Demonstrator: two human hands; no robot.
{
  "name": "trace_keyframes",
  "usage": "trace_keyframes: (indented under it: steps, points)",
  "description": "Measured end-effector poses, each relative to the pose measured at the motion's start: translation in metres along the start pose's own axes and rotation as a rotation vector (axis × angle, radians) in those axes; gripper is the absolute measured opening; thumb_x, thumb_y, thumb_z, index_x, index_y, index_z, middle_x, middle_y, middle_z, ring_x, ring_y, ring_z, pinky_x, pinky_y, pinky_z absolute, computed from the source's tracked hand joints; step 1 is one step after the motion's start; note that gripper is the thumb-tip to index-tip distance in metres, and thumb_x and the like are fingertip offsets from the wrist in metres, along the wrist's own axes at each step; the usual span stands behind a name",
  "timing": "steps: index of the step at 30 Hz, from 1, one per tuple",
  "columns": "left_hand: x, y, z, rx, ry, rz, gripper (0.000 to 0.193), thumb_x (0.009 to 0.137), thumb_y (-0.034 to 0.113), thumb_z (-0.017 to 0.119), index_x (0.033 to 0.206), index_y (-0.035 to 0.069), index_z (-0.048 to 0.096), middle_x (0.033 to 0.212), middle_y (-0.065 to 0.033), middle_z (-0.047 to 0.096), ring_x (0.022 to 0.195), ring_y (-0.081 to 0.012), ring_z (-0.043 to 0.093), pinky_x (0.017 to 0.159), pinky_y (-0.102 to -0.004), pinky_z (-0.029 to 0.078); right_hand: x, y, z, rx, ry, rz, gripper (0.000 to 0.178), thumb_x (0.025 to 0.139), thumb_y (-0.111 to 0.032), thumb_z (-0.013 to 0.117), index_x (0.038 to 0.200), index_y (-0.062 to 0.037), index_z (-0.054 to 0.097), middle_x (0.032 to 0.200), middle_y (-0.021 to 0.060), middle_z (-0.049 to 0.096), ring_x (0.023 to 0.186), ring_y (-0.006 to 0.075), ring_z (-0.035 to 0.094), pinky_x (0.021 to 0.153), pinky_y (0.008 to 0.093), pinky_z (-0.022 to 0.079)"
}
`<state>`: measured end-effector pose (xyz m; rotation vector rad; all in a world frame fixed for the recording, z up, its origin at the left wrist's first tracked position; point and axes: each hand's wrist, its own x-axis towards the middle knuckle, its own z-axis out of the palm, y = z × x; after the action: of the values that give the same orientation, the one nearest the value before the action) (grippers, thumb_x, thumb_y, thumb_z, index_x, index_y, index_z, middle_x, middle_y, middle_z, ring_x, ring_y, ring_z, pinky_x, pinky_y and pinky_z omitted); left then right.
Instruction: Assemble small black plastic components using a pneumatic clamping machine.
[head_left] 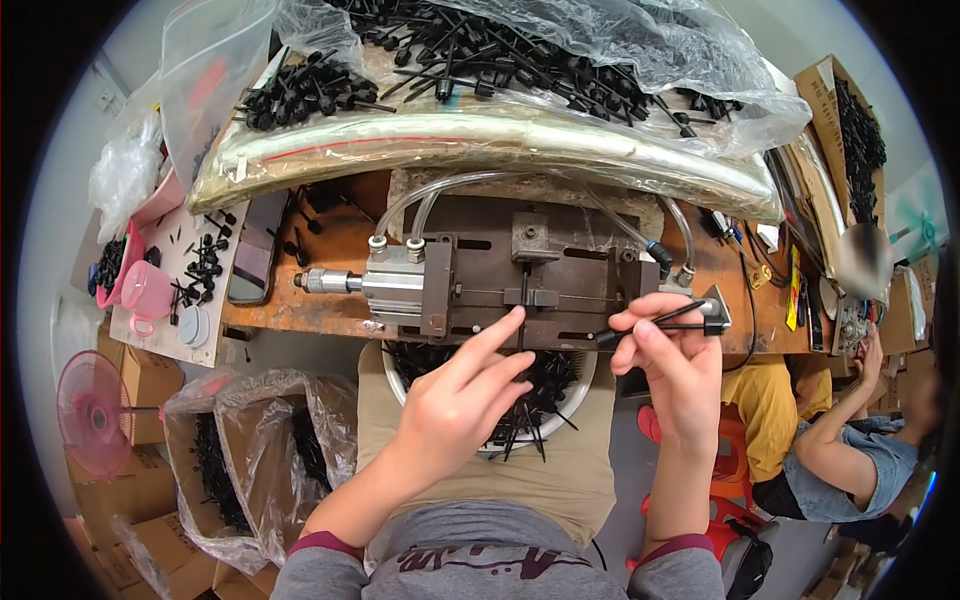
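Observation:
My right hand (pixel 672 365) is closed on slim black plastic stems (pixel 672 318) with thicker ends, at the right end of the machine. There look to be two of them, crossing between thumb and fingers. My left hand (pixel 450 405) has its fingers stretched out and carries nothing that I can see. Its index fingertip is at a black stem (pixel 527 290) lying in the small grey clamp of the metal fixture (pixel 590 285); whether it touches cannot be told. Below the fixture, a white-rimmed basin (pixel 577 402) on my lap holds many similar black parts.
A pneumatic cylinder (pixel 394 284) with clear hoses (pixel 420 205) forms the fixture's left side. Behind it, a plastic-wrapped bolster (pixel 480 145) fronts a heap of black parts (pixel 560 65). A pink fan (pixel 95 415) and lined boxes (pixel 255 460) stand left. Another person (pixel 840 460) sits at right.

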<state>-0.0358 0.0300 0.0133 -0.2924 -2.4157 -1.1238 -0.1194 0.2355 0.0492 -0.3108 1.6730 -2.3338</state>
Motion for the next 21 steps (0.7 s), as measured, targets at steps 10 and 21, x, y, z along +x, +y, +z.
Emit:
trace_keyframes:
  steps: [10,21]
  points:
    - [0.017,-0.010,0.013,0.335,-0.068,0.133,0.025,0.068,0.011,0.078,0.091,0.005,0.070,0.122,-0.0082,0.066,0.066,-0.0174,0.065,0.059,-0.0269,0.050,-0.015,0.009,0.013,-0.058,0.048,0.084,0.016,0.086,0.004,0.063,0.102,0.0061,0.058,0.090,0.0209,0.069,0.064,0.0189,0.067,0.059,0.0271,0.055]
    - [0.019,-0.011,0.016,0.333,-0.053,0.112,0.022,0.067,0.012,0.078,0.087,0.006,0.071,0.119,-0.0079,0.067,0.057,-0.0153,0.062,0.054,-0.0256,0.048,-0.015,0.022,0.012,-0.077,0.054,0.149,0.015,0.079,0.002,0.074,0.080,0.0021,0.059,0.071,0.0112,0.067,0.048,0.0089,0.057,0.041,0.0195,0.042]
